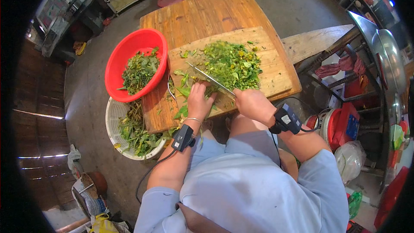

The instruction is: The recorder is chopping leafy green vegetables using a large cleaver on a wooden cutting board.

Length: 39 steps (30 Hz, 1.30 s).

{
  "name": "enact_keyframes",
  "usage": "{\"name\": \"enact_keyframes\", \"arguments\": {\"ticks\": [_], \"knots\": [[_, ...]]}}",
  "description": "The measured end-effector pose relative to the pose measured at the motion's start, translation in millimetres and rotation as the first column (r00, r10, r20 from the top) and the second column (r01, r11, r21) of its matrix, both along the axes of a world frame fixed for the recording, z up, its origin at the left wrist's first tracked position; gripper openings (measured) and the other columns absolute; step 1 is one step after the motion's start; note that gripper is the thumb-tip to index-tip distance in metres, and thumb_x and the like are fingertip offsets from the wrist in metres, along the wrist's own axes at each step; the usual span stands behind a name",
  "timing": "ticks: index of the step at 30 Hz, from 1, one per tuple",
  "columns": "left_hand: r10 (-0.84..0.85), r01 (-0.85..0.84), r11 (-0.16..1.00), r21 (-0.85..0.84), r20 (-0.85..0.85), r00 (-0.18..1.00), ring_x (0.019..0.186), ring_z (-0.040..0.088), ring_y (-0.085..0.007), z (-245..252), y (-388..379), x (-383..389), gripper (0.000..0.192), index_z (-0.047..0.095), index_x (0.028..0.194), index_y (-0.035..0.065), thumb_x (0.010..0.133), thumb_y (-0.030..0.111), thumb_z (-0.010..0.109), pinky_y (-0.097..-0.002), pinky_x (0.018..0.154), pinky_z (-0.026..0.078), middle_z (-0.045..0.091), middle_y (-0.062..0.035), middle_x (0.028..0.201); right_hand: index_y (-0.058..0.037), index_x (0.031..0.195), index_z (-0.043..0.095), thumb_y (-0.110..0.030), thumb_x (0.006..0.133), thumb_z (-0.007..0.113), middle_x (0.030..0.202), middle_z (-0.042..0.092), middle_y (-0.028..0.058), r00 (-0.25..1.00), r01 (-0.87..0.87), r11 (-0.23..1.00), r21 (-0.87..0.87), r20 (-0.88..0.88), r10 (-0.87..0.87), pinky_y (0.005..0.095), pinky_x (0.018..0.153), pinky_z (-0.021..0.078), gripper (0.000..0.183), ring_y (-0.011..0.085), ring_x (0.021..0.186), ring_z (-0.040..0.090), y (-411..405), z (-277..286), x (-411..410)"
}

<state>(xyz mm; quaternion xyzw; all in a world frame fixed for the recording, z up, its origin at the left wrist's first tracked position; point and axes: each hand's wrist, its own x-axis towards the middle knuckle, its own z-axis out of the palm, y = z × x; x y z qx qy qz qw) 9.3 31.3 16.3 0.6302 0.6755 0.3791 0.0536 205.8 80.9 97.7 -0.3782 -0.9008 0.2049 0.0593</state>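
My right hand (254, 105) is closed round the handle of a kitchen knife (212, 80), whose blade points up and left over the wooden cutting board (275, 71). My left hand (200, 101) presses a bunch of leafy greens (210, 92) onto the board's near edge, close beside the blade. Chopped greens (231, 64) lie heaped on the board beyond the knife, with some yellow bits among them. Uncut leafy stems (182, 111) stick out to the left of my left hand.
A red plastic basin (113, 68) holding chopped greens sits at the left of the wooden table (207, 9). Below it, a white plastic basket (111, 126) holds whole leafy stems. A curved metal tool (171, 90) lies by the board. A wooden bench (317, 42) stands at right.
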Motion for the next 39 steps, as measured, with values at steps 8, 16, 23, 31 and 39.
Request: {"name": "enact_keyframes", "arguments": {"ticks": [8, 16, 23, 31, 39], "knots": [[-0.062, 0.059, 0.998, -0.037, -0.096, 0.993, 0.092, 0.055, -0.0321, -0.2, -9.5, -4.6, 0.037, 0.061, 0.099, 0.0086, 0.065, 0.013, 0.075, -0.0398, 0.080, 0.048, 0.059, -0.0111, 0.098, -0.0014, 0.084, 0.055, -0.013, 0.084, 0.053, 0.063, 0.060, 0.0201, 0.997, -0.055, 0.998, 0.042, 0.052, 0.053, 0.0476, 0.056, 0.0485, 0.012, 0.0376, 0.061, 0.062, 0.6, -3.6, -2.3], [0.012, -0.011, 1.000, 0.012, -0.101, 0.995, 0.089, 0.056, -0.0311, -6.6, -8.6, -5.1, 0.029, 0.064, 0.092, 0.0088, 0.065, 0.012, 0.074, -0.0403, 0.076, 0.049, 0.060, -0.0100, 0.092, -0.0017, 0.081, 0.062, -0.011, 0.078, 0.054, 0.074, 0.066, 0.0199, 0.971, -0.101, 0.993, -0.058, 0.212, 0.111, 0.0451, 0.064, 0.0531, 0.013, 0.0356, 0.072, 0.066, 4.0, 12.5, -24.5], [-0.029, 0.028, 0.999, -0.021, -0.049, 0.998, 0.085, 0.058, -0.0297, -6.9, -8.8, -4.8, 0.026, 0.063, 0.088, 0.0077, 0.064, 0.011, 0.072, -0.0390, 0.073, 0.050, 0.060, -0.0097, 0.087, -0.0018, 0.081, 0.060, -0.012, 0.076, 0.059, 0.072, 0.064, 0.0205, 0.991, -0.068, 0.998, -0.004, 0.116, 0.068, 0.0460, 0.062, 0.0520, 0.012, 0.0375, 0.070, 0.065, 21.7, -18.4, -71.7], [-0.008, 0.006, 0.994, 0.112, 0.011, 1.000, 0.097, 0.060, -0.0280, -9.7, -7.4, -5.1, 0.022, 0.065, 0.089, 0.0083, 0.069, 0.012, 0.072, -0.0370, 0.081, 0.050, 0.064, -0.0086, 0.100, 0.0005, 0.086, 0.060, -0.018, 0.084, 0.055, 0.072, 0.062, 0.0236, 0.993, 0.032, 0.997, -0.067, 0.113, -0.024, 0.0497, 0.067, 0.0490, 0.019, 0.0408, 0.074, 0.062, 33.0, -0.2, -42.7], [0.005, -0.005, 1.000, 0.027, -0.005, 1.000, 0.094, 0.059, -0.0281, -8.6, -9.3, -7.3, 0.025, 0.065, 0.090, 0.0094, 0.066, 0.011, 0.073, -0.0367, 0.079, 0.051, 0.062, -0.0079, 0.097, -0.0035, 0.081, 0.061, -0.015, 0.082, 0.054, 0.066, 0.062, 0.0197, 0.981, -0.086, 0.996, -0.006, 0.172, 0.086, 0.0470, 0.060, 0.0500, 0.014, 0.0369, 0.066, 0.063, 7.4, 35.1, -7.6]]}}
